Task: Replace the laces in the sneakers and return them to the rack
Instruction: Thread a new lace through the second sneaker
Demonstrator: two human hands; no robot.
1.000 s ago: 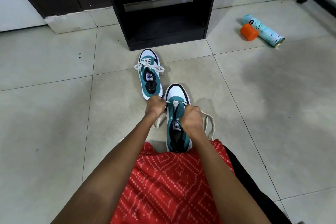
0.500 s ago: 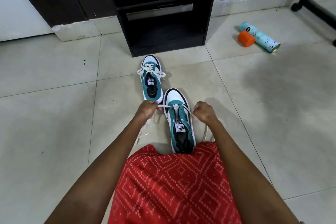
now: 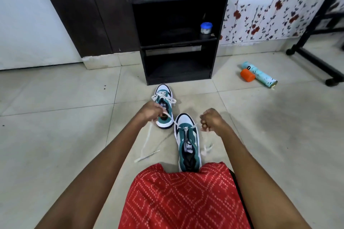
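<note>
Hands have spread wider: left hand (image 3: pixel 150 110) and right hand (image 3: pixel 211 120) each pinch a lace (image 3: pixel 146 140) end; the teal-white sneaker (image 3: pixel 188 145) seems threaded only near its toe.

The floor (image 3: pixel 55 135) across the middle is smooth pale tile with a soft sheen. The rack (image 3: pixel 219 24) at top centre looks like dark matt board. The near sneaker (image 3: pixel 188 132) has matt, suede-like teal panels and a smooth white toe; its lace (image 3: pixel 147 141) is flat woven cloth. The red cloth (image 3: pixel 182 201) at the bottom is matt and printed. At right, the can (image 3: pixel 260 75) looks glossy, the orange cap (image 3: pixel 247 75) plastic.
</note>
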